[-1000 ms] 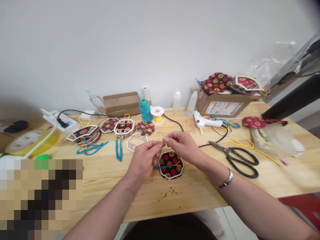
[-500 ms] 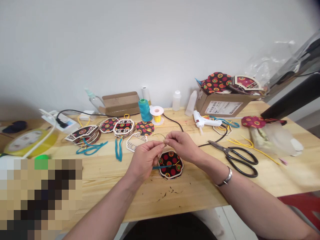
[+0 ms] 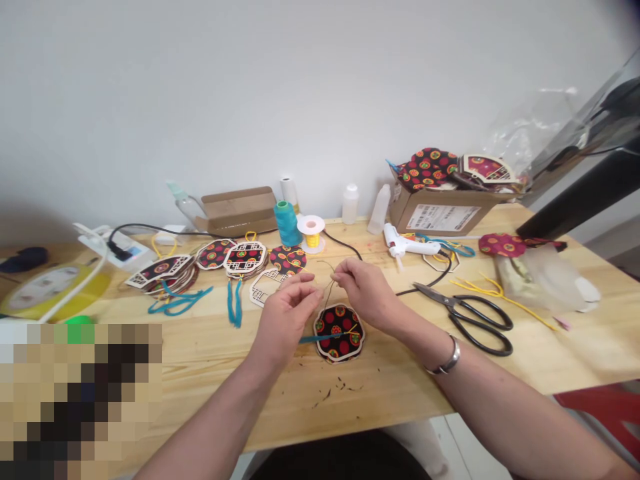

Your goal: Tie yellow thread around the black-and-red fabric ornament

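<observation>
Between my hands and the table's front edge lies a patterned octagonal piece with a pale frame, a teal strand across it. My right hand pinches a thin dark cord just above the piece; the cord runs down to its upper edge. My left hand is beside the cord at the left, its thumb and fingers apart with nothing visible between them. A pale lattice frame lies partly behind my left hand.
Black-handled scissors and a white glue gun lie to the right. Behind stand a teal thread cone, a yellow cord spool and a cardboard box. Finished-looking ornaments lie left.
My left fingers have parted and drawn slightly away from my right hand. The cord now shows between the hands, held on the right.
</observation>
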A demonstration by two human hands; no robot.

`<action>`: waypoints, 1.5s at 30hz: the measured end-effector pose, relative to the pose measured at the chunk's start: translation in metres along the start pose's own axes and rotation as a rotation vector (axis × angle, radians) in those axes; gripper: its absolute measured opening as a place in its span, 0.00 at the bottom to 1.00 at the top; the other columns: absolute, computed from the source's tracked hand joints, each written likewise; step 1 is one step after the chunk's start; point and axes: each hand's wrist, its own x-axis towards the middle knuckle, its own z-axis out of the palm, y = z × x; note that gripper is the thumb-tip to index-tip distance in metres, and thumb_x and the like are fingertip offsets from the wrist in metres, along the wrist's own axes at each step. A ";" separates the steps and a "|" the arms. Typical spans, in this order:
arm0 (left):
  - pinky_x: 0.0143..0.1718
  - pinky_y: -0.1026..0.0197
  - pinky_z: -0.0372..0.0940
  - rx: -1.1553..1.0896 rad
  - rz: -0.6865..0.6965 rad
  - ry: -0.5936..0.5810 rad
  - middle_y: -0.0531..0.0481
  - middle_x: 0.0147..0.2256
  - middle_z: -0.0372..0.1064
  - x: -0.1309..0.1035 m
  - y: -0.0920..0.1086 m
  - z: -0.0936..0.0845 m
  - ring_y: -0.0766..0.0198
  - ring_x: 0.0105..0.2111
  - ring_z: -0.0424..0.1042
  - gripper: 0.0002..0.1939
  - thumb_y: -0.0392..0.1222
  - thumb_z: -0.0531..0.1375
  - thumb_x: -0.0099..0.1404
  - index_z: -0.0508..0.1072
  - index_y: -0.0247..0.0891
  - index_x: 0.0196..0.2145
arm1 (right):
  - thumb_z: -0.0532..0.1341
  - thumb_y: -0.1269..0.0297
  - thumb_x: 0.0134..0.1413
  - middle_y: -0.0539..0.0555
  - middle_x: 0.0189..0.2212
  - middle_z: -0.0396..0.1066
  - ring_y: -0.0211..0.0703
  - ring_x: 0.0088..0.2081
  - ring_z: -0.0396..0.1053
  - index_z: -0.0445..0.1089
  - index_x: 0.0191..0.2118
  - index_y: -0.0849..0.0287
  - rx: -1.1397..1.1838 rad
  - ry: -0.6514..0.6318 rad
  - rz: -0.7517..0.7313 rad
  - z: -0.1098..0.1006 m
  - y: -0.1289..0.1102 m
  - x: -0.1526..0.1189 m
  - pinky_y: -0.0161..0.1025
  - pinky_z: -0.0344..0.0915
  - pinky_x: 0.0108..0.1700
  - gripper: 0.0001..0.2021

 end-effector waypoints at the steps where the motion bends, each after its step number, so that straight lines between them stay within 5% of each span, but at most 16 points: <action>1: 0.47 0.58 0.58 0.015 0.023 -0.024 0.45 0.47 0.67 0.000 0.001 0.000 0.55 0.53 0.61 0.08 0.44 0.63 0.53 0.75 0.37 0.23 | 0.54 0.69 0.55 0.51 0.24 0.69 0.37 0.28 0.63 0.65 0.26 0.61 0.011 0.004 0.010 0.000 0.000 0.000 0.35 0.55 0.32 0.08; 10: 0.56 0.50 0.54 -0.043 -0.036 -0.209 0.46 0.60 0.52 -0.007 0.004 0.006 0.52 0.55 0.61 0.04 0.42 0.65 0.51 0.77 0.39 0.25 | 0.54 0.65 0.54 0.47 0.17 0.65 0.30 0.18 0.55 0.65 0.23 0.62 0.506 -0.128 0.176 0.002 0.000 0.003 0.31 0.52 0.23 0.11; 15: 0.57 0.52 0.53 -0.014 -0.008 -0.243 0.44 0.56 0.60 -0.005 0.005 0.006 0.52 0.58 0.55 0.04 0.41 0.65 0.50 0.77 0.39 0.23 | 0.55 0.63 0.53 0.47 0.18 0.65 0.27 0.15 0.50 0.61 0.24 0.61 0.816 -0.234 0.270 0.005 -0.005 -0.001 0.29 0.47 0.19 0.10; 20: 0.53 0.53 0.57 -0.036 -0.027 -0.249 0.43 0.50 0.67 -0.006 0.008 0.007 0.53 0.52 0.64 0.07 0.42 0.63 0.53 0.74 0.37 0.21 | 0.57 0.63 0.51 0.43 0.15 0.56 0.27 0.16 0.49 0.58 0.22 0.60 0.783 -0.214 0.240 0.003 -0.008 -0.003 0.29 0.46 0.18 0.11; 25: 0.43 0.57 0.63 -0.367 -0.079 -0.173 0.48 0.40 0.72 -0.007 0.005 0.009 0.61 0.39 0.71 0.07 0.40 0.63 0.54 0.69 0.37 0.31 | 0.56 0.63 0.52 0.43 0.14 0.54 0.29 0.17 0.50 0.59 0.21 0.60 0.619 -0.201 0.173 0.004 -0.006 -0.003 0.30 0.48 0.19 0.11; 33: 0.35 0.62 0.65 -0.347 -0.100 -0.207 0.51 0.34 0.71 -0.006 0.002 0.008 0.67 0.31 0.70 0.13 0.39 0.63 0.55 0.70 0.37 0.39 | 0.56 0.64 0.52 0.47 0.19 0.61 0.32 0.22 0.57 0.65 0.25 0.61 0.369 -0.180 0.077 0.008 -0.001 -0.004 0.30 0.54 0.24 0.09; 37: 0.24 0.68 0.60 -0.310 -0.156 -0.176 0.52 0.30 0.70 -0.007 0.006 0.006 0.70 0.25 0.66 0.11 0.42 0.63 0.54 0.72 0.37 0.36 | 0.56 0.62 0.52 0.47 0.19 0.61 0.32 0.22 0.56 0.65 0.24 0.61 0.311 -0.166 0.066 0.007 0.000 -0.004 0.30 0.54 0.25 0.10; 45: 0.17 0.72 0.48 -0.427 -0.258 -0.200 0.55 0.22 0.65 -0.005 0.008 0.005 0.78 0.17 0.54 0.08 0.41 0.64 0.53 0.75 0.34 0.30 | 0.56 0.64 0.52 0.46 0.19 0.60 0.32 0.22 0.56 0.65 0.24 0.61 0.284 -0.145 0.047 0.008 0.002 -0.003 0.30 0.54 0.25 0.09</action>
